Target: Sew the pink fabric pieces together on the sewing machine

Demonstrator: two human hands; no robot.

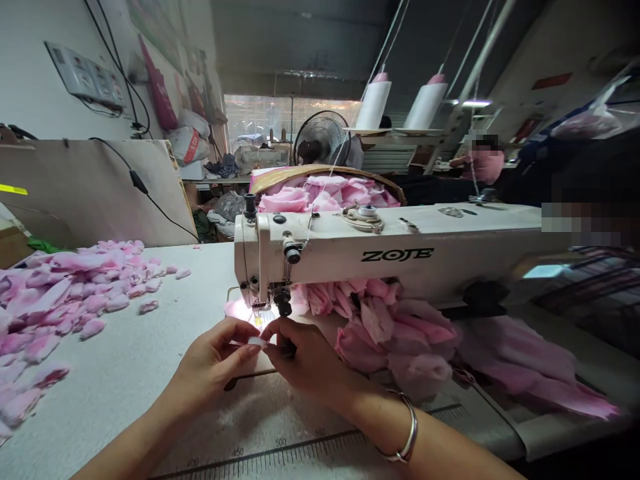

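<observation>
The person's left hand [213, 357] and right hand [305, 353] are working right in front of the lit presser foot [257, 313] of a white industrial sewing machine [330, 267], which is showing the brand ZOJE in black capitals on its arm. The thumb and forefinger of each hand are clamping together on a small white scrap [257, 342], so the scrap is sitting between the two hands, just before the presser foot, with most of it hidden by the fingertips. A silver bangle [406, 427] is circling the right wrist. Gathered pink fabric [395, 333] is heaping up just beside the right hand and spreading rightward under the machine arm. Loose pink petal-shaped pieces [65, 300] are lying well apart on the left of the white table [120, 353], whose printed ruler [260, 453] is reading 400, 450 and 500 along the near side. Behind the machine, a woven basket [325, 172] is holding more pink fabric, two white thread cones [373, 100] are standing on a shelf, and a co-worker [483, 163] is sitting further back.
</observation>
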